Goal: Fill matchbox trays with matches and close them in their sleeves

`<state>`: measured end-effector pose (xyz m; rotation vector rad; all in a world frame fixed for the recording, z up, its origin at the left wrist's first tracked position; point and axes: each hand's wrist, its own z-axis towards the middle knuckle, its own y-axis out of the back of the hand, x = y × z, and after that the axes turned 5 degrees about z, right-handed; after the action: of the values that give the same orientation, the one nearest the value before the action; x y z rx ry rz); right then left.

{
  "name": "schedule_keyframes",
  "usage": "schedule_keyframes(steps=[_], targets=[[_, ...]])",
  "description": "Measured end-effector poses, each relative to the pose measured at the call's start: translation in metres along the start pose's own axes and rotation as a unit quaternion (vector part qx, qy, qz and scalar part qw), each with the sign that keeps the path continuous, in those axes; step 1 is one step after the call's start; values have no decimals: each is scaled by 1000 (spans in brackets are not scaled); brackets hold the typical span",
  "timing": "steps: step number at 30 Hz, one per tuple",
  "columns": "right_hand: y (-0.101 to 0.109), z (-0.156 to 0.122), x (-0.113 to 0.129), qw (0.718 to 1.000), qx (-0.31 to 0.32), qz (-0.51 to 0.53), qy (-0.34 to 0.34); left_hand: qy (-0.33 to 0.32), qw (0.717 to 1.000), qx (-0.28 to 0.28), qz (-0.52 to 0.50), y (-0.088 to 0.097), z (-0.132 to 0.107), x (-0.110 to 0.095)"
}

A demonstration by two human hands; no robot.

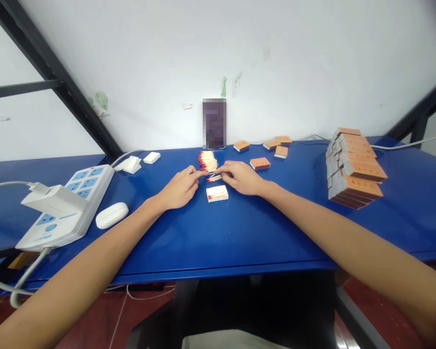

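A row of red-tipped matches (208, 161) lies on the blue table. My left hand (179, 187) touches its lower left edge with a stretched-out index finger, the other fingers curled. From the right, my right hand (244, 178) reaches in, its index finger extended to the lower right end of the row and its thumb lower down. Between the two hands lies a small group of loose matches (214, 178), just apart from the row. Nearer to me rests a white matchbox tray (218, 193) with a few matches in it. Neither hand visibly grips anything.
A stack of orange matchboxes (356, 169) stands at the right. Several more boxes, one a closed matchbox (260, 163), lie near the wall. A phone-like dark screen (214, 123) leans there. To the left are a power strip (70, 208), white case (112, 215) and white trays (132, 164).
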<state>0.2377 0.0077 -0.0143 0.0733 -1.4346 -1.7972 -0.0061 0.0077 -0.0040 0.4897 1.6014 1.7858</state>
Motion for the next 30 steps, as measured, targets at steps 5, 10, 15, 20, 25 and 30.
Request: schedule_keyframes(steps=[5,10,15,20,25,30], targets=[[-1,0,-1,1000,-14,4,-11,-18,1000,-7,-12,-1,-1,0],[-1,1,-1,1000,-19,1,-13,-5,1000,5,-9,1,0,-2],[-1,1,-1,1000,-23,12,-10,-2,1000,5,-10,1,0,-2],[0,1,-1,999,-22,28,-2,-3,1000,-16,-10,0,-1,-2],[-1,1,-3,999,-49,18,-14,2,999,-33,-9,-1,-2,-2],[-3,0,-4,998,-52,-13,-30,62,996,-58,22,-1,-1,-2]])
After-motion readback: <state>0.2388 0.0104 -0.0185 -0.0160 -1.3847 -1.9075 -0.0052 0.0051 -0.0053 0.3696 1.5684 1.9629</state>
